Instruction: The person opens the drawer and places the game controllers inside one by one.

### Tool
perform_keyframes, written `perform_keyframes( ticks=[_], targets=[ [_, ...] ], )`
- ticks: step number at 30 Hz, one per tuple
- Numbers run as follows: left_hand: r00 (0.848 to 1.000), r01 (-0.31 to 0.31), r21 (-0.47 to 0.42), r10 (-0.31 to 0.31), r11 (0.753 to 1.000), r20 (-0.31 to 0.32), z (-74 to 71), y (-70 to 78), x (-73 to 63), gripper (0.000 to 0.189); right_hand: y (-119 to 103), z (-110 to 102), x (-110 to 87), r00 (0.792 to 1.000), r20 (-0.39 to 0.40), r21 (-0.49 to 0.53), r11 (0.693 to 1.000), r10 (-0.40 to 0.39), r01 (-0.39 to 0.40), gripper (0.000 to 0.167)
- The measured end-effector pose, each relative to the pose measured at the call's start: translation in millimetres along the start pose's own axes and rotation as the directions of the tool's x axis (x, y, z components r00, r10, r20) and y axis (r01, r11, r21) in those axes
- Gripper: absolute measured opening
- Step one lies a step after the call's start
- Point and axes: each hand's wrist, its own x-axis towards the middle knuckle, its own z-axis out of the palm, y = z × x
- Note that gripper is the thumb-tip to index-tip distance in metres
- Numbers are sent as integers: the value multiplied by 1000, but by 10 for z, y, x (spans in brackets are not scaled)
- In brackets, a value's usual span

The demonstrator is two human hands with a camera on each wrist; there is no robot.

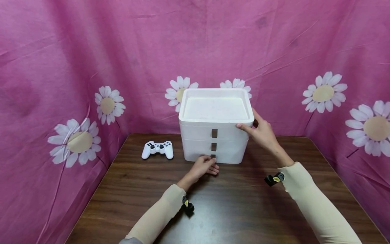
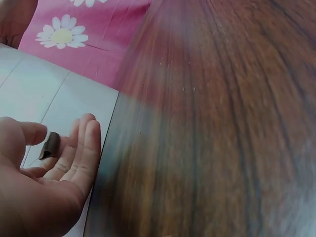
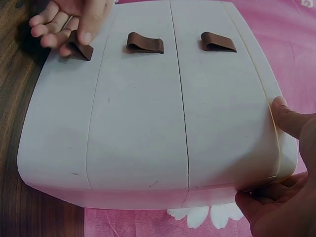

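A white three-drawer storage box [image 1: 195, 132] stands on the table, its drawers stacked and closed. Each drawer front bears a brown pull tab, the middle one [image 3: 144, 43] and the top one [image 3: 218, 42] being free of fingers. My left hand [image 1: 203, 166] is at the bottom drawer, its thumb and index finger pinching the lowest pull tab [image 2: 50, 146] while the other fingers extend. At the box's upper right corner, my right hand [image 1: 264, 134] grips the edge, thumb on the front rim and fingers along the side, partly hidden.
A white game controller [image 1: 157, 149] lies left of the box on the brown wooden table [image 1: 237, 206]. The box's top forms a shallow tray [image 1: 216, 107] with a raised rim. A pink cloth [image 1: 146, 61] with daisies hangs behind and at both sides.
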Motion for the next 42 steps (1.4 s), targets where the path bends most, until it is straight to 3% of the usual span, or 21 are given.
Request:
perform_keyframes(
  ticks=[8,21,42],
  targets=[
    [1000,-8,-45,8,999,17,27,-50,51,46,11,7,-7,1000,-9,6,1000,5,-5,88],
    [1000,-18,-40,17,999,-25,30,-30,21,40,1,10,-4,1000,-1,14,1000,11,-11,89],
    [1000,-12,7,12,1000,14,54,-49,-272,40,3,6,1,1000,-10,-2,1000,6,-6,89]
  ],
)
